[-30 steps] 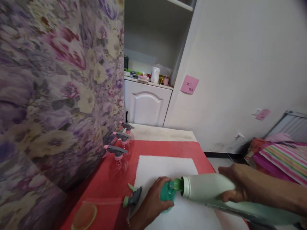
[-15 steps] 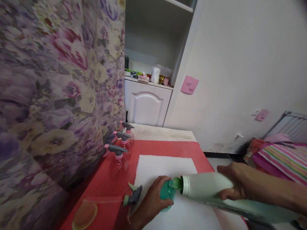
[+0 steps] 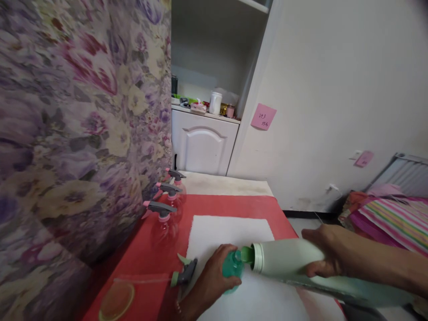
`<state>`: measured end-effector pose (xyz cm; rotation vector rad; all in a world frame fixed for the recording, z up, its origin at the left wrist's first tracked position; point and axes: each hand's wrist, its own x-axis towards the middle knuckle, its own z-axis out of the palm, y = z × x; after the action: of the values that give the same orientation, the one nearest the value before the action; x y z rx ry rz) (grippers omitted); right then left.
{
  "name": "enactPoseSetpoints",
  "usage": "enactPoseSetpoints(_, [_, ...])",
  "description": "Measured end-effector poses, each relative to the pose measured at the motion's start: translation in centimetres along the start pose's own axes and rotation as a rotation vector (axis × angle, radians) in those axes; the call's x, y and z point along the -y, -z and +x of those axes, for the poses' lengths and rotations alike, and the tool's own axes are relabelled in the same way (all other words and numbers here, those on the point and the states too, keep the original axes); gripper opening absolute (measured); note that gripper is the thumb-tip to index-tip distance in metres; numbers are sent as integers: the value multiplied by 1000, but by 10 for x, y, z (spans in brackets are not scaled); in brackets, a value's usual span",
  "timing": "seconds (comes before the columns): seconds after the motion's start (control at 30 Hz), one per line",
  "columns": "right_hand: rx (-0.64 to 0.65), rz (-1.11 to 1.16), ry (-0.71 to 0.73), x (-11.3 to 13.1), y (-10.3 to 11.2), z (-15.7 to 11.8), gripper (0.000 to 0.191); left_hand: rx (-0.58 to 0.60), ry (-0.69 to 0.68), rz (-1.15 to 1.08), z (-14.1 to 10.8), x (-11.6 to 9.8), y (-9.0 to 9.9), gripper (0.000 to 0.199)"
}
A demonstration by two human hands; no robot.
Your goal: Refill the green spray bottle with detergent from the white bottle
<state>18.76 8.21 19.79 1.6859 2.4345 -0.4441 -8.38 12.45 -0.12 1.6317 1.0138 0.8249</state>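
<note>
My left hand (image 3: 214, 278) is wrapped round a clear teal spray bottle (image 3: 230, 267) whose trigger head is off. Its neck meets the green pouring spout (image 3: 247, 255) of a large pale green detergent bottle (image 3: 284, 256). That bottle lies tipped almost level, with my right hand (image 3: 327, 254) gripping it from above. Whether liquid flows is too unclear to tell. Left of my left hand, a grey and green spray trigger (image 3: 184, 273) lies on the table, its thin tube (image 3: 143, 281) pointing left.
Several pink spray bottles (image 3: 163, 229) with grey triggers line the table's left edge by the floral curtain (image 3: 80, 133). A white sheet (image 3: 230, 227) covers part of the red tabletop (image 3: 227, 203). A round yellow-rimmed lid-like piece (image 3: 117, 301) lies front left. A white cabinet (image 3: 203, 142) stands behind.
The view has shifted very slightly. Both hands keep the same grip, and the spout stays at the spray bottle's neck.
</note>
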Motion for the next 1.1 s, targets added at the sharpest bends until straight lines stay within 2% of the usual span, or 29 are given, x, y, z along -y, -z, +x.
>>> enactPoseSetpoints(0.3, [8, 30, -4, 2, 3, 2, 47, -5, -10, -1, 2, 4, -1, 65])
enactPoseSetpoints(0.57, [-3, -6, -20, 3, 3, 0, 45, -3, -21, 4, 2, 8, -1, 66])
enactPoseSetpoints(1.1, [-11, -37, 6, 4, 4, 2, 46, 10, 6, 5, 3, 4, 0, 66])
